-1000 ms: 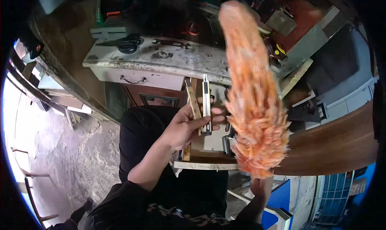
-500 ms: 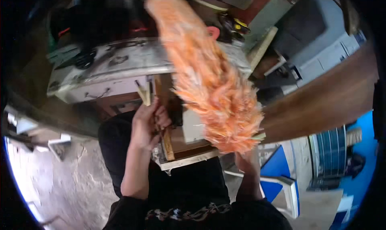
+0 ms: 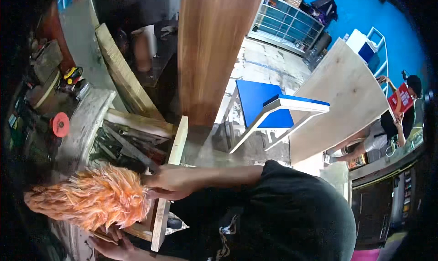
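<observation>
My right hand (image 3: 171, 181) is closed at the near end of a fluffy orange duster (image 3: 100, 197), gripping it; its handle is hidden. The duster lies out to the left, above an open wooden drawer (image 3: 159, 224). At the lower left, partly under the duster, my left hand (image 3: 112, 247) has its fingers curled beside the drawer's side. A thin brownish piece shows at those fingers, too covered to name. Tools and metal bars (image 3: 130, 147) sit in an open compartment beyond the right hand.
A worn white bench top (image 3: 84, 128) carries a red disc (image 3: 60, 124) and a yellow-black tool (image 3: 73, 75). A tall brown board (image 3: 214, 55) stands ahead. Right of it are a blue-seated chair (image 3: 264, 105), a plywood sheet (image 3: 337, 101) and another person (image 3: 401, 110) holding something red.
My view has swung to the right, bringing the chair, plywood and other person into sight. The duster now lies more level at the left. Pale sticks seen at my left hand are now hidden.
</observation>
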The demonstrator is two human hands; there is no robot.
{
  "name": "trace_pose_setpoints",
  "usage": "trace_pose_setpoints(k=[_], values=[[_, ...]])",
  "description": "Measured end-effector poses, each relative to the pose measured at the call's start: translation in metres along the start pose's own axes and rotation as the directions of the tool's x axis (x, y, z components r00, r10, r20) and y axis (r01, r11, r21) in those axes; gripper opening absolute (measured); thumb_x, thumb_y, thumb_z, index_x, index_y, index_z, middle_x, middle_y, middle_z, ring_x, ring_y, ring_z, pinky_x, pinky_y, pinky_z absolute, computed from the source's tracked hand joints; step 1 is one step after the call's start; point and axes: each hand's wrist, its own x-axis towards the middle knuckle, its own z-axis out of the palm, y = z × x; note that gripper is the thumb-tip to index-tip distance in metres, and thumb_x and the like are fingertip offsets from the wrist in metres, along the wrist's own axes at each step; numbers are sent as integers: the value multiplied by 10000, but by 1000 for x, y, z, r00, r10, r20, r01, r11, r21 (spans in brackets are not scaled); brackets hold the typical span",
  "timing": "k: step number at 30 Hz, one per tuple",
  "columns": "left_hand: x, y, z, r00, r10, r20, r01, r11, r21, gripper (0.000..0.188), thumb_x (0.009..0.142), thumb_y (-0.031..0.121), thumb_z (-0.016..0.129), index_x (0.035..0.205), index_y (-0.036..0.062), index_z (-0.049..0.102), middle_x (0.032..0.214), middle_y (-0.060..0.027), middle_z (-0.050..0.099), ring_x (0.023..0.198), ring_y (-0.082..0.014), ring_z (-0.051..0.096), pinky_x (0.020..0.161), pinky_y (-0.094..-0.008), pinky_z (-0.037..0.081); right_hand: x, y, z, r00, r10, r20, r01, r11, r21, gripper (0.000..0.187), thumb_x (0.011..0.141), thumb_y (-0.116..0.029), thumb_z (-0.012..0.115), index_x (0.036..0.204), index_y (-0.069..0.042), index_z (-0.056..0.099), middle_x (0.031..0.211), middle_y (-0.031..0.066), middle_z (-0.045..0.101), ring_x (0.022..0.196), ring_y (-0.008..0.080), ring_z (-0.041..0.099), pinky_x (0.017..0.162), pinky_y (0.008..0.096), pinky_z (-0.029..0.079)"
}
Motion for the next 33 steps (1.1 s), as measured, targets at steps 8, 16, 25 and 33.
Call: trace_pose_setpoints(k=[8, 16, 25, 33], values=[[13, -5, 87, 947, -81, -311, -76, 885, -460, 324, 973, 249, 473, 1106, -9, 615, 811, -130, 584, 575, -230, 501, 567, -320, 503, 3, 5, 4, 998, 38, -56, -35, 998, 43, 303, 951, -269, 490, 1009, 24, 538, 694, 230, 577, 661, 433, 566, 601, 510, 434], [0, -7, 4, 986, -49, -157, 103, 927, 360, 500, 972, 357, 480, 1315, -5, 449, 923, -195, 662, 545, -222, 585, 468, -300, 507, -1, -10, 10, 997, -77, 19, 77, 997, 14, 217, 929, -211, 540, 951, 4, 522, 657, 183, 577, 628, 379, 601, 572, 471, 456], [-6, -23, 49, 803, 63, -592, 42, 986, 162, 488, 947, 364, 443, 1297, 26, 477, 1174, -150, 581, 1051, -276, 575, 867, -409, 506, 6, -35, -14, 971, 239, 12, -217, 902, -374, 272, 906, -340, 567, 1024, -94, 567, 739, 106, 619, 611, 296, 645, 500, 423, 523], [-21, -27, 64, 857, 322, -401, -57, 834, 548, 293, 903, 115, 500, 1158, -26, 533, 1149, -168, 588, 1042, -233, 583, 949, -378, 470, 11, -26, 13, 973, 225, -53, -227, 892, -391, 188, 866, -250, 621, 939, -78, 606, 701, 121, 643, 580, 294, 641, 507, 396, 522]])
